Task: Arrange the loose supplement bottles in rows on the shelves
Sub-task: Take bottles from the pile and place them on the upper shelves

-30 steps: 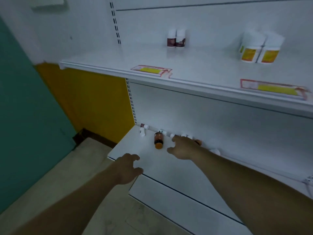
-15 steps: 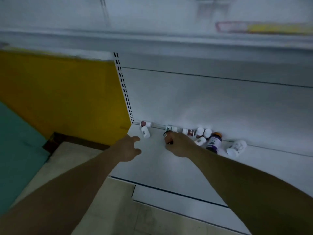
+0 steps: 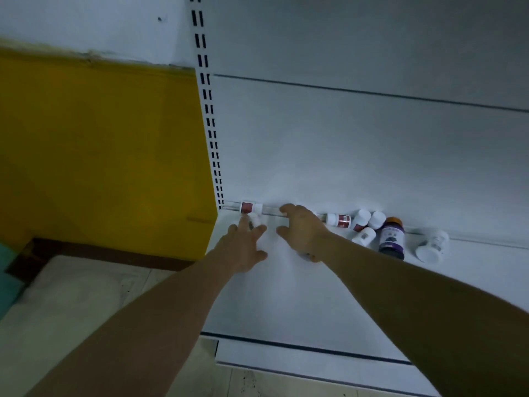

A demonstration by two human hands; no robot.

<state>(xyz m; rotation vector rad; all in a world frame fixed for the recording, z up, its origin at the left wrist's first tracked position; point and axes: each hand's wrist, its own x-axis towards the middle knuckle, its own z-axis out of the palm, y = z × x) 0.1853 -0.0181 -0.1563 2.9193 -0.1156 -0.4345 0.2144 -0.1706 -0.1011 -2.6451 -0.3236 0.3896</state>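
Loose supplement bottles lie along the back of the white bottom shelf (image 3: pixel 286 299). My left hand (image 3: pixel 243 247) reaches forward with fingers straight, its fingertips touching a small white bottle (image 3: pixel 254 222). Just behind that lies a red-labelled bottle (image 3: pixel 249 207) against the back panel. My right hand (image 3: pixel 303 232) is curled over a bottle that it mostly hides; only a sliver shows under the palm (image 3: pixel 307 255). To its right lie another red-labelled bottle (image 3: pixel 340 220), three small white bottles (image 3: pixel 364 235), a purple bottle (image 3: pixel 391 239) with an orange cap and a larger white bottle (image 3: pixel 432 247).
A slotted upright (image 3: pixel 210 124) marks the shelf unit's left edge, with a yellow wall (image 3: pixel 100 153) beyond it. The shelf's front lip (image 3: pixel 300 343) is near my elbows, and pale floor (image 3: pixel 71 310) lies at lower left.
The view dropped from the upper shelf to the bottom one. My left hand moved forward onto the small white bottle. My right hand stays over the bottle it reached.
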